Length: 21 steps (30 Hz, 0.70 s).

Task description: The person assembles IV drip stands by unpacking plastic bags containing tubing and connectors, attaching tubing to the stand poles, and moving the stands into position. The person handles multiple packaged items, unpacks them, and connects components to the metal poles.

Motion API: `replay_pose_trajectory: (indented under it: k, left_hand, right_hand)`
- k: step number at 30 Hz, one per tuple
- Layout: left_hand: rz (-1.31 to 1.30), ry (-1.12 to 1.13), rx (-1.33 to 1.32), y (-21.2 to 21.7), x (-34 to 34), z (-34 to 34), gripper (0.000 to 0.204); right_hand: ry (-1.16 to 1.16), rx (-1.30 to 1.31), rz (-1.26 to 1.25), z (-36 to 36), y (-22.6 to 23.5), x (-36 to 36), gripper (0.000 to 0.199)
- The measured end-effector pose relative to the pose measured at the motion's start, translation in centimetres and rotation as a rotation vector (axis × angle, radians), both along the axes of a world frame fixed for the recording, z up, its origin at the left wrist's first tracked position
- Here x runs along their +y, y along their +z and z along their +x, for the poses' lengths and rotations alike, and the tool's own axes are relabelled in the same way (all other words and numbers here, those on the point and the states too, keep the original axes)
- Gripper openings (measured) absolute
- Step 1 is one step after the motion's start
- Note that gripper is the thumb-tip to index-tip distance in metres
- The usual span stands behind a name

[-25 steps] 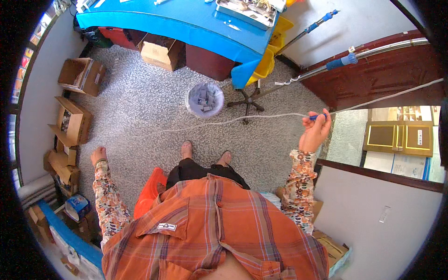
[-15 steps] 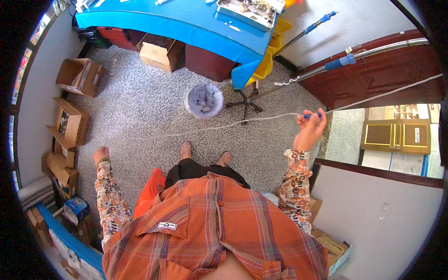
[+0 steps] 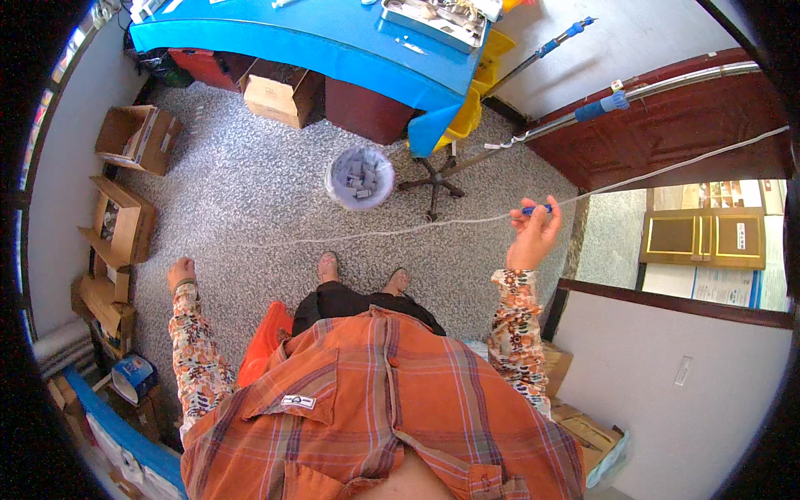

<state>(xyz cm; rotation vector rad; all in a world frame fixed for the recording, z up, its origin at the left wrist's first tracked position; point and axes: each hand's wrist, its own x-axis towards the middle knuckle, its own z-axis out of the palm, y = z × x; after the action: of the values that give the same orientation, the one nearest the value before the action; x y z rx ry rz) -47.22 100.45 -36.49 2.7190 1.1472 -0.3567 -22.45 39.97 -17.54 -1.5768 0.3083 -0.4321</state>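
My right hand (image 3: 533,237) is raised at the right, fingers pinched around a short, slim, blue pen-like piece (image 3: 537,211). A thin whitish cord (image 3: 392,233) passes at those fingers. From there it rises to the right across the dark red door and stretches left above the floor, fading from sight before my left hand. At the far left my left hand (image 3: 181,272) is closed in a fist; whatever it holds, if anything, is hidden.
A bin (image 3: 360,177) holding grey pieces stands ahead, beside a wheeled chair base (image 3: 432,185). Beyond is a blue-covered table (image 3: 325,37) with a metal tray (image 3: 437,21). Cardboard boxes (image 3: 125,221) line the left wall. Metal poles (image 3: 667,90) lean before the red door (image 3: 667,133).
My right hand has moved a little left with the blue piece, and the cord near it has shifted too. My left hand stays nearly where it was, still closed.
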Motion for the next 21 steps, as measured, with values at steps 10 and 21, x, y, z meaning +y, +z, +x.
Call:
replay_pose_trajectory:
  k: [10,21]
  left_hand:
    - [-0.004,-0.005,0.028,-1.2,0.3,-0.2,0.02]
    - [-0.017,-0.019,0.054,-0.8,-0.7,1.1,0.02]
  right_hand:
    - [0.031,0.066,0.033,-2.0,-1.8,1.3,0.03]
    - [0.047,0.108,0.083,-3.4,-3.3,1.4,0.03]
